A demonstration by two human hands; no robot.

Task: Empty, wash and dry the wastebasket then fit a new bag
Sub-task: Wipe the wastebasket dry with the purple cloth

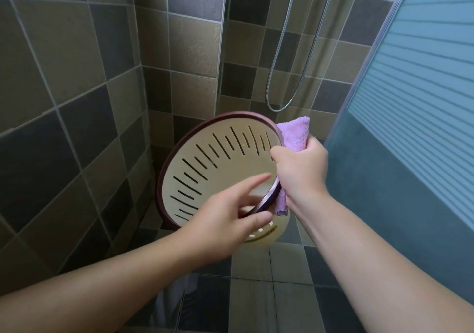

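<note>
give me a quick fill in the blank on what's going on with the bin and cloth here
1. The right hand presses a cloth coloured ____ against the wastebasket.
2. The wastebasket's rim is dark ____.
3. The left hand holds the wastebasket at its ____.
4. A metal shower ____ hangs on the tiled wall.

Missing words: purple; red; rim; hose

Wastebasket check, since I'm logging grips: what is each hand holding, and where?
The left hand pinches the wastebasket at its near rim. The right hand grips a purple cloth against the rim's right side.
</note>
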